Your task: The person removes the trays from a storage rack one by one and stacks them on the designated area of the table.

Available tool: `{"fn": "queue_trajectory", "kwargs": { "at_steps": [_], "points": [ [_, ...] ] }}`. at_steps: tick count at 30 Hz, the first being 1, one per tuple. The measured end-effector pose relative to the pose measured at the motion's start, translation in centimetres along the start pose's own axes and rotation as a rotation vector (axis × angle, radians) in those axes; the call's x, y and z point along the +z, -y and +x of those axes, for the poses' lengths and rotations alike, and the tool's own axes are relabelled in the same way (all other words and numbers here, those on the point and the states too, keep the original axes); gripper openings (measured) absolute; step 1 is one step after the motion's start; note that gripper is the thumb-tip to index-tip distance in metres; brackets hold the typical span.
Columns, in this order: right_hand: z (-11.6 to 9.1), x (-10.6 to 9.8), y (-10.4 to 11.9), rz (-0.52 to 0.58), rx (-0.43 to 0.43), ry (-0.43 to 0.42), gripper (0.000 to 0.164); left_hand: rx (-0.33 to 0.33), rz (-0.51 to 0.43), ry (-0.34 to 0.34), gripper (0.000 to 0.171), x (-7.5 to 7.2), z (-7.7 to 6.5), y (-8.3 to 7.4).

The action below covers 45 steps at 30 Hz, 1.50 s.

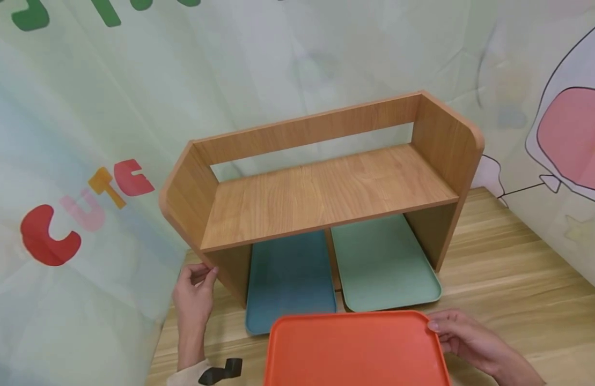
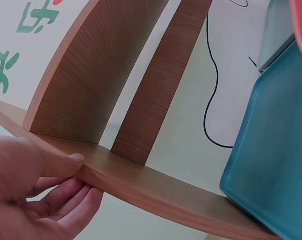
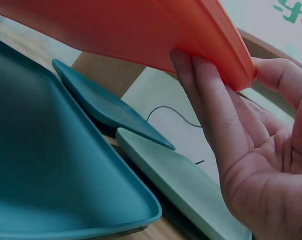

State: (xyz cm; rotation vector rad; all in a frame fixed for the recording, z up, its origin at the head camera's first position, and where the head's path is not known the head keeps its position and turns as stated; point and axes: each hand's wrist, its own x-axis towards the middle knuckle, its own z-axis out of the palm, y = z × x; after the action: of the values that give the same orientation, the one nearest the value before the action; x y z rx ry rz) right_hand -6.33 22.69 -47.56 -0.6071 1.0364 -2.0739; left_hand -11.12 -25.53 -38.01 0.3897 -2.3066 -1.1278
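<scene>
A small wooden desktop shelf stands at the back of the table. My left hand pinches the front edge of its left side panel, thumb on one face and fingers behind, as the left wrist view shows close up. My right hand holds an orange tray by its right edge, thumb on top and fingers underneath. The tray is raised in front of the shelf, its near part cut off by the frame. Under the shelf board lie a blue tray and a mint green tray side by side.
In the right wrist view another teal tray lies close below the orange one. The wood-grain table extends to the right of the shelf. A printed cloth with letters and cartoon shapes hangs behind and at both sides.
</scene>
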Motion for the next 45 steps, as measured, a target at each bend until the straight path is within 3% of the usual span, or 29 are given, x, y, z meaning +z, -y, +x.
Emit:
{"fn": "queue_trajectory", "kwargs": {
  "at_steps": [11, 16, 27, 33, 42, 45],
  "points": [
    [0.9, -1.1, -1.2, 0.031, 0.044, 0.013, 0.045, 0.009, 0.014, -0.017, 0.017, 0.0, 0.0, 0.2],
    [1.0, -1.7, -1.8, 0.012, 0.031, 0.008, 0.045, 0.022, 0.003, -0.023, 0.017, 0.0, 0.1, 0.3],
    [1.4, -3.3, -3.4, 0.087, 0.016, 0.031, 0.048, 0.001, -0.009, -0.008, 0.018, 0.0, 0.1, 0.3],
    [0.9, -4.4, -4.0, 0.150, 0.038, -0.003, 0.049, -0.002, -0.015, -0.002, 0.018, 0.1, 0.1, 0.2],
    [0.1, -5.2, -3.8, 0.150, 0.088, 0.010, 0.048, 0.006, 0.002, -0.017, 0.017, 0.1, 0.1, 0.2],
    [0.0, -5.2, -3.7, 0.133, 0.117, -0.019, 0.045, 0.006, -0.002, -0.013, 0.018, 0.1, 0.1, 0.3]
  ]
}}
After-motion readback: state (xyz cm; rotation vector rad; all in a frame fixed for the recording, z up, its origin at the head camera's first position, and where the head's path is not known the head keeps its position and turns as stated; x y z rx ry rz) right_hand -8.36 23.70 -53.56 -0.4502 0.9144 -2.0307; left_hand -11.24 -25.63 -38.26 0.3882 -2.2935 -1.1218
